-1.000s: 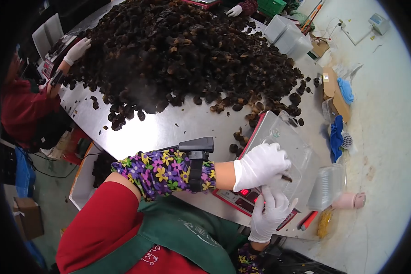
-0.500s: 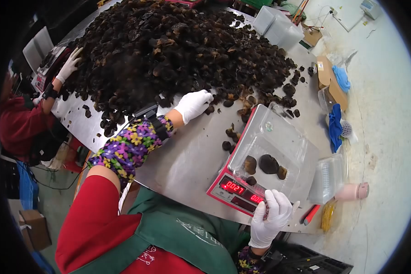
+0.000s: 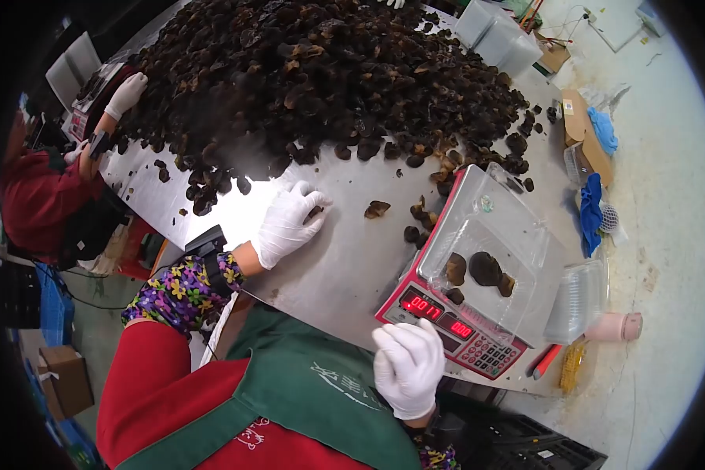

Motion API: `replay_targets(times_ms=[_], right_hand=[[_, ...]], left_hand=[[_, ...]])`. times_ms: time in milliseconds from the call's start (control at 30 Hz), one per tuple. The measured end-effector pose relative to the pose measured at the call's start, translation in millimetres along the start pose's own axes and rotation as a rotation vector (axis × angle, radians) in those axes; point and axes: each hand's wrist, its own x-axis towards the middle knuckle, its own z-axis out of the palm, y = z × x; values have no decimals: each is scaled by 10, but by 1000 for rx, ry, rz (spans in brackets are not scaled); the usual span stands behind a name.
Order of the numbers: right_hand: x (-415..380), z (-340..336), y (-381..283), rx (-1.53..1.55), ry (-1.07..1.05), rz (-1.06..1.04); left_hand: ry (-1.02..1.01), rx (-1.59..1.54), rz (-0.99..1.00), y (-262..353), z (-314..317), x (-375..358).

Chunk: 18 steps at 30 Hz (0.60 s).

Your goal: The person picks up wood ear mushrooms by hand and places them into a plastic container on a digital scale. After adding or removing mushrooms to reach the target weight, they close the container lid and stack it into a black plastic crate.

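My left hand (image 3: 290, 225), in a white glove, is low over the metal table (image 3: 313, 270). Its fingers are closed on a small dark mushroom piece (image 3: 315, 212), partly hidden. To its right lies a loose brown mushroom piece (image 3: 377, 209). My right hand (image 3: 409, 368), also gloved, hovers in front of the red digital scale (image 3: 397, 301) with fingers curled; whatever they may hold is hidden. A clear plastic tray (image 3: 517, 215) sits on the scale with several mushroom pieces (image 3: 486, 269) in it. Red digits glow on the display (image 3: 424, 304).
A big heap of dark mushrooms (image 3: 321, 78) covers the table's far side. At the left, a co-worker's gloved hand (image 3: 125, 95) touches the heap. Clear containers (image 3: 576, 301), a pink cup (image 3: 615, 327), a red-handled tool (image 3: 547, 360) and a blue cloth (image 3: 591, 211) lie right.
My left hand has drawn back from the heap's edge toward me, with a mushroom piece in its fingers. My right hand has moved left, off the scale's keypad. The display reading has dropped.
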Motion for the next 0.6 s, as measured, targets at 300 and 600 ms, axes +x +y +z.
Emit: replay_targets(times_ms=[300, 600], right_hand=[[-55, 156, -15, 2, -54, 35], [-84, 216, -39, 5, -65, 57]], left_hand=[[-13, 16, 175, -117, 473, 317], [52, -345, 341, -145, 814, 1082]])
